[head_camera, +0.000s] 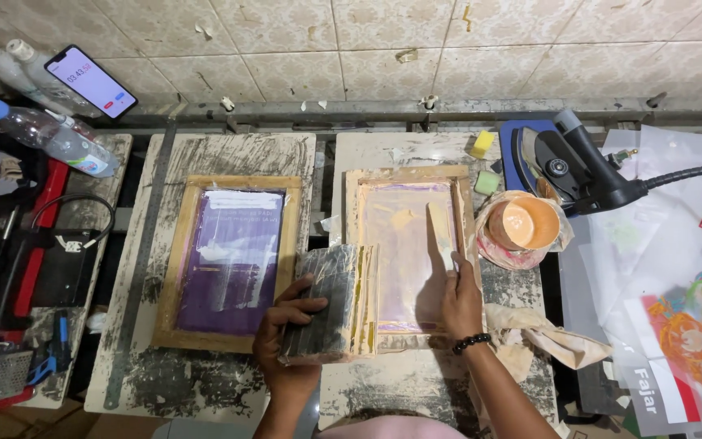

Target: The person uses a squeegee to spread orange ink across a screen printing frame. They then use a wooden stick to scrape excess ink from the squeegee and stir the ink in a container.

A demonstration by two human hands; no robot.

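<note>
Left hand (286,341) is gripping a black squeegee block (322,305), fingers clamped on its left edge, sitting between two wooden screen frames. Right hand (461,302) is pinching a pale flat scraper (442,236), lying on the right frame (408,252) with pinkish mesh. Left frame (233,260) is showing purple mesh. Two sponges (482,144) are sitting up top, one orange cup (530,223), one iron (578,167), three plastic bottles (50,134) far left, one phone (91,81) leaning on the wall, printed sheets (684,325) crowding the right
</note>
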